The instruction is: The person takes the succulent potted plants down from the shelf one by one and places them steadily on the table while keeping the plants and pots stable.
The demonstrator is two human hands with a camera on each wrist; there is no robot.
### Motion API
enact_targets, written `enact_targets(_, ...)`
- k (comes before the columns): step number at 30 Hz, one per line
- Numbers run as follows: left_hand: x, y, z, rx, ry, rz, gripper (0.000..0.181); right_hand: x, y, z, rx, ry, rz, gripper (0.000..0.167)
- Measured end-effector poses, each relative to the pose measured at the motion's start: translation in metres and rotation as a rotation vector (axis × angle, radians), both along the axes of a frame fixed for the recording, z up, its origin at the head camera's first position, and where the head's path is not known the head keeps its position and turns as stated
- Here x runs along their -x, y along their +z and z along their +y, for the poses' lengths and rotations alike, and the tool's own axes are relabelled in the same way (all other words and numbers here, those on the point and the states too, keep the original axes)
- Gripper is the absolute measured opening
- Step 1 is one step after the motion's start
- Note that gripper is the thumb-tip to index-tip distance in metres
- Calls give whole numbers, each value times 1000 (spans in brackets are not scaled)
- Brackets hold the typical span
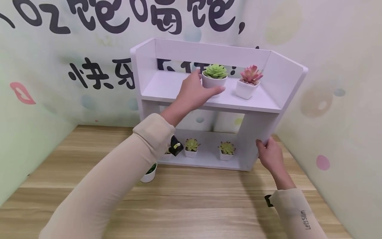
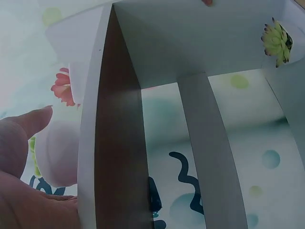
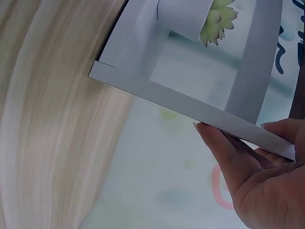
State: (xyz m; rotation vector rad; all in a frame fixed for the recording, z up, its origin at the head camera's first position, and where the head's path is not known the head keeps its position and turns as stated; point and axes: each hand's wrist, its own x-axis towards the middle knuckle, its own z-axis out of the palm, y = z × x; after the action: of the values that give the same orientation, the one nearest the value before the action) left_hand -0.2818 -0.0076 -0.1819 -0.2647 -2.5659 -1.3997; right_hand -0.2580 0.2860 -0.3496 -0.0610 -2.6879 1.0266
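A white two-tier shelf [image 1: 256, 132] stands on the wooden table against the wall. On its upper board, the left hand [image 1: 195, 91] has thumb and fingers round a white round pot [image 1: 213, 83] with a green succulent. Just right of that pot stands a square white pot [image 1: 246, 89] with a pink succulent. Lower down, the right hand [image 1: 271, 154] grips the edge of the shelf's right side panel; the right wrist view shows that panel [image 3: 167, 98] between its thumb and fingers.
Small potted succulents stand on the lower board, among them one in the middle [image 1: 191, 152] and one at the right [image 1: 226, 155]. A white pot with a dark green plant [image 1: 148, 176] is on the table [image 1: 185, 205], partly behind the left sleeve. Walls stand behind and at both sides.
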Motion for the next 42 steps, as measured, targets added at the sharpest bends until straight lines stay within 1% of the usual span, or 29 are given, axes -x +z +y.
enact_targets(4, 6, 2, 5, -5, 19, -17, 101, 0, 1, 0, -3, -9, 0, 45)
enact_targets(8, 11, 2, 9, -25, 28, -4, 94, 0, 0, 0, -10, -13, 2, 44)
enact_targets(10, 12, 2, 9, -30, 35, -3, 92, 0, -1, 0, -11, -13, 4, 45)
enact_targets(15, 11, 1, 10, -32, 62, -18, 95, -1, -1, 1, 0, -5, -9, 47)
enact_targets(17, 9, 0, 10, -44, 66, 3, 92, -1, 0, 0, 8, -4, -16, 48)
enact_targets(22, 7, -5, 10, -87, 59, 94, 83, -1, 1, 0, 15, -4, -18, 48)
enact_targets(27, 4, -9, 8, -99, 52, 142, 78, 0, -1, 0, 9, -4, -8, 47)
enact_targets(31, -2, -10, 4, -72, 46, 164, 76, 0, -1, 0, 14, -6, -7, 46)
enact_targets(33, -7, -11, 2, -77, 35, 173, 75, 0, 0, -1, 15, -7, -7, 46)
enact_targets(38, -22, -13, -5, -142, 3, 202, 74, 0, -1, -1, 21, 0, -11, 48)
enact_targets(42, -36, -17, -12, -178, -25, 207, 73, 1, -2, 0, 21, 0, -12, 48)
